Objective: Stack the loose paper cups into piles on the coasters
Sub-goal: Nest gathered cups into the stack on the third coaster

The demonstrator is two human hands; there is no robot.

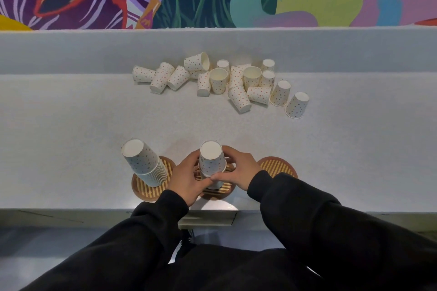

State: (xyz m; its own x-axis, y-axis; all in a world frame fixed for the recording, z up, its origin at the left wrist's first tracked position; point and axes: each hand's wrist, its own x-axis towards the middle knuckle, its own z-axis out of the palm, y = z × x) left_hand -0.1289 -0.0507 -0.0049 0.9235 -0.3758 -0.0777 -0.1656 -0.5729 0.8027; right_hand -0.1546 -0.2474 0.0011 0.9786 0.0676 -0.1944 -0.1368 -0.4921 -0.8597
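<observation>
Three round striped coasters lie near the table's front edge. The left coaster point(142, 190) bears a tall pile of upside-down dotted paper cups point(144, 163). On the middle coaster point(214, 194) stands a short upside-down pile point(211, 159), gripped from both sides by my left hand point(186, 176) and my right hand point(238, 170). The right coaster point(277, 166) carries nothing. Several loose dotted cups point(220, 81) lie scattered further back, some on their sides, some upright, some inverted.
The grey table point(71, 125) has a raised ledge point(71, 49) along its back, under a colourful mural wall. My dark sleeves reach over the table's front edge point(59, 210).
</observation>
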